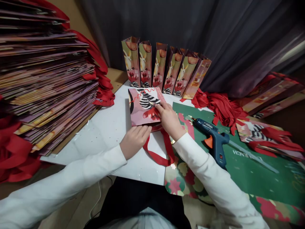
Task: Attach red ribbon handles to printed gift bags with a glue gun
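Note:
A flat pink paper gift bag [139,111] with zebra stripes and a red flower lies on the white board, its mouth edge towards me. My left hand [135,140] is closed at that near edge, fingers together along it; its thumb is hidden. Across the bag's right side lies my right hand [170,119], palm down, with the fingers stretched out over the print. A red ribbon handle [158,159] loops out below the bag between my hands. Wavy thin red strands [143,93] run over the bag's far end.
Several upright gift bags [145,63] line the back. At left rises a tall stack of flat bags [59,86] with red ribbons. A blue glue gun [214,136] lies on a green mat [247,175] at right, near a red ribbon pile [219,103] and a striped bag [259,132].

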A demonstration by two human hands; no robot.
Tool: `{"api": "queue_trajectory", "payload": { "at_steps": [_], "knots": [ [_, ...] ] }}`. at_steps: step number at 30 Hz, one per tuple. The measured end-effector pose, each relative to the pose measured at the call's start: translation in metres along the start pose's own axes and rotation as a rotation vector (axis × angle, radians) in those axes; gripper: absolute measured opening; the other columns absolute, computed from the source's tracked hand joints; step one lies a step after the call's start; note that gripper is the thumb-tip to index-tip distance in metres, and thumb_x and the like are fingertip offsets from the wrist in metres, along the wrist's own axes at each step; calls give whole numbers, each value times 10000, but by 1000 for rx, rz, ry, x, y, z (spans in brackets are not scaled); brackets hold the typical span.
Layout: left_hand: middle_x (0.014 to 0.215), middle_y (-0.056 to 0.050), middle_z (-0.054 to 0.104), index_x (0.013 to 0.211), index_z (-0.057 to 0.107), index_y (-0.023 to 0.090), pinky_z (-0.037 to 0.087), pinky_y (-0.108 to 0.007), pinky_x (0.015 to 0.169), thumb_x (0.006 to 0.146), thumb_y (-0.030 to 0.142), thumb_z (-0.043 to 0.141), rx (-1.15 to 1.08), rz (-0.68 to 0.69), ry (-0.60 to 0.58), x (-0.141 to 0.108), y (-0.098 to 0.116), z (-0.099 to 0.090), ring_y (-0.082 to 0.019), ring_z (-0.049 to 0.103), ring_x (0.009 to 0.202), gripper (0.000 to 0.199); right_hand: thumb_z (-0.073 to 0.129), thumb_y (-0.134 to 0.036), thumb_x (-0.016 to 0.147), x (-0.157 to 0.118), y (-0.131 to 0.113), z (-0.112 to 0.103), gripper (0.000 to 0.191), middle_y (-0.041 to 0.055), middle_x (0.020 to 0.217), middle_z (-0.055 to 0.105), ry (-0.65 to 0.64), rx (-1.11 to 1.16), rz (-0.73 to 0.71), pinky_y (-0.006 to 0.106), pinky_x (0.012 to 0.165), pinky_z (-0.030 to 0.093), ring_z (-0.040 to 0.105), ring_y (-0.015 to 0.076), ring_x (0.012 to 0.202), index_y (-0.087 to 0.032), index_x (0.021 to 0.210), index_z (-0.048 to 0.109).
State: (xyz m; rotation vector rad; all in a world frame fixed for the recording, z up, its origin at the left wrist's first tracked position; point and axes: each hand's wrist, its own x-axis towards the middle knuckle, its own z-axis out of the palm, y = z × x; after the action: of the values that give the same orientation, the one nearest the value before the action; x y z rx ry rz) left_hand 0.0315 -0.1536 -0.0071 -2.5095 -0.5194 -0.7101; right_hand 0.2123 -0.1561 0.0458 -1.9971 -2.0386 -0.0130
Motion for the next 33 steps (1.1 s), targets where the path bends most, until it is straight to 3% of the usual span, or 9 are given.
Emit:
{"api": "queue_trajectory", "payload": {
  "at_steps": [5, 8, 14, 17, 20, 24, 26, 29, 33],
  "knots": [
    [862, -92, 678, 1145, 629, 39, 451, -393, 857, 901, 28, 463, -51, 101, 49, -10, 6, -10, -222, 590, 834, 296, 345, -126, 976, -1, -3, -9, 398, 144, 1335, 524, 1, 9, 20, 390, 996, 440, 450, 261, 1240, -165, 1324, 534],
    [804, -79, 656, 1150, 627, 41, 444, -387, 828, 905, 32, 464, -75, 124, 55, -13, 7, -12, -206, 555, 771, 294, 359, -128, 974, 0, -4, -14, 389, 138, 1344, 521, -20, -1, 30, 377, 984, 445, 453, 262, 1244, -172, 1312, 548],
    [889, -121, 660, 1237, 572, 1, 435, -386, 785, 886, 12, 451, -106, -47, -2, -20, 12, -12, -220, 509, 764, 372, 372, -151, 977, -1, 1, -13, 391, 126, 1366, 522, -44, -46, 37, 359, 964, 453, 464, 255, 1250, -198, 1330, 534],
    [1009, -138, 660, 1169, 637, 78, 417, -381, 819, 870, 18, 447, -168, -124, -36, -23, 14, -15, -233, 535, 883, 359, 359, -160, 983, -2, 0, -12, 394, 135, 1382, 511, -35, -74, 41, 368, 951, 461, 461, 259, 1256, -192, 1339, 524],
    [1200, -128, 613, 1180, 657, 203, 333, -440, 953, 832, 61, 494, -222, -158, -96, -27, 3, -19, -277, 493, 1147, 409, 371, -176, 984, -3, -2, -13, 390, 135, 1377, 516, -37, -102, 42, 367, 930, 469, 466, 269, 1249, -196, 1344, 518],
    [1398, -68, 495, 1347, 535, 341, 140, -561, 1065, 754, 137, 513, -365, 3, -219, -33, -27, -18, -359, 268, 1382, 628, 375, -172, 977, 0, 1, -14, 391, 138, 1342, 541, -39, -150, 25, 371, 909, 463, 490, 271, 1219, -206, 1339, 521],
    [1452, -58, 429, 1359, 520, 364, 108, -594, 1068, 708, 141, 508, -436, 94, -261, -34, -41, -12, -397, 162, 1422, 689, 361, -173, 978, 3, 6, -13, 391, 139, 1330, 551, -30, -173, 0, 387, 902, 454, 507, 275, 1196, -209, 1330, 528],
    [1496, -55, 341, 1340, 535, 392, 147, -599, 1048, 698, 154, 514, -473, 114, -264, -33, -49, -4, -416, 153, 1409, 685, 344, -124, 962, 0, 9, -14, 439, 157, 1403, 491, 17, -205, -48, 437, 992, 376, 475, 282, 1234, -184, 1375, 478],
    [1503, -53, 297, 1340, 531, 411, 215, -554, 1005, 718, 156, 515, -481, 47, -256, -34, -46, -1, -411, 206, 1375, 673, 343, -86, 935, -38, -16, -20, 389, 204, 1259, 546, 202, -182, 73, 460, 970, 379, 487, 303, 1158, -95, 1290, 501]
  ]
}}
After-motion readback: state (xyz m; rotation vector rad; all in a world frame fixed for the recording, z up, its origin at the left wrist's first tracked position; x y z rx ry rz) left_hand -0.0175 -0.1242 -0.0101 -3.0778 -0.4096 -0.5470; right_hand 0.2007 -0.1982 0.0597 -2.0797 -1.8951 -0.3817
